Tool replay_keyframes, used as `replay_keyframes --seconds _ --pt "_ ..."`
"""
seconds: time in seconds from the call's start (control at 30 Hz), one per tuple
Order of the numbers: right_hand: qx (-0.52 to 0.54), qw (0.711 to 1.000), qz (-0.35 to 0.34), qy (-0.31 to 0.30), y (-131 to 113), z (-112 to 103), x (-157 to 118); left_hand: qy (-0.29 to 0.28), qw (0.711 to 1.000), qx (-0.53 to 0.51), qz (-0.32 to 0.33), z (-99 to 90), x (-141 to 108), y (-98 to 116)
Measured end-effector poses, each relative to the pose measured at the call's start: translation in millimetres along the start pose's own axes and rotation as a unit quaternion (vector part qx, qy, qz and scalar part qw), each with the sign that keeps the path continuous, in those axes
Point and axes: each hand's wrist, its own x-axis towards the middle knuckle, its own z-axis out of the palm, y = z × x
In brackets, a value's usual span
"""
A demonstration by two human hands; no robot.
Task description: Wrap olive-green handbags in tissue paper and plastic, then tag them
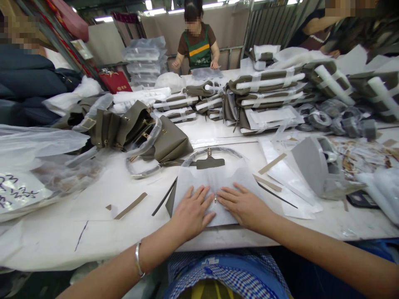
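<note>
Both palms rest on a white sheet of tissue paper (190, 178) that covers an olive handbag lying on the table. My left hand (192, 211) presses flat on the left part of the sheet, fingers stretched out. On the right part lies my right hand (241, 205), also flat with fingers spread. A small metal piece (215, 200) shows between the fingertips. Beyond the paper, the bag's olive tab (210, 163) with a gold clasp and its plastic-wrapped handle (230, 150) stick out. Dark straps (277, 195) extend at both sides.
Several olive handbags (171, 139) stand at the left, and stacks of wrapped bags (268, 85) fill the back. Rolls of grey strap (321, 118) and white paper pieces (293, 187) lie right. A plastic bag (28, 166) sits far left. A co-worker (199, 45) stands across the table.
</note>
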Motion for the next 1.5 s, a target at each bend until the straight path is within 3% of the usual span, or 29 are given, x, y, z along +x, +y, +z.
replay_keyframes --seconds 0.17,0.4,0.7,0.8,1.03,1.2,1.33,1.5 --pt "0.008 1.0 -0.02 0.004 11 -8 -7 0.001 0.998 0.001 0.068 -2.5 -3 -23" --pt "-0.018 1.0 0.002 0.009 12 1 -13 0.062 0.993 0.08 0.06 11.6 -9 -28" --pt "-0.088 0.994 -0.019 0.057 35 20 -9 0.118 0.984 0.106 0.076 26.8 7 -52" --pt "-0.06 0.996 -0.028 0.06 42 14 -2 0.106 0.987 0.091 0.075 22.5 13 -60" --pt "-0.029 0.993 0.109 0.045 53 -9 31 0.043 0.998 0.041 0.008 1.8 41 -63" --pt "0.016 0.989 0.149 0.022 55 -21 37 0.042 0.997 -0.049 -0.041 -7.5 50 -64" --pt "0.054 0.986 0.151 0.035 51 -37 37 0.047 0.992 -0.114 -0.027 -20.2 52 -67" --pt "0.005 0.989 0.148 -0.001 57 -26 49 -0.005 0.992 -0.107 -0.06 -7.4 59 -69"
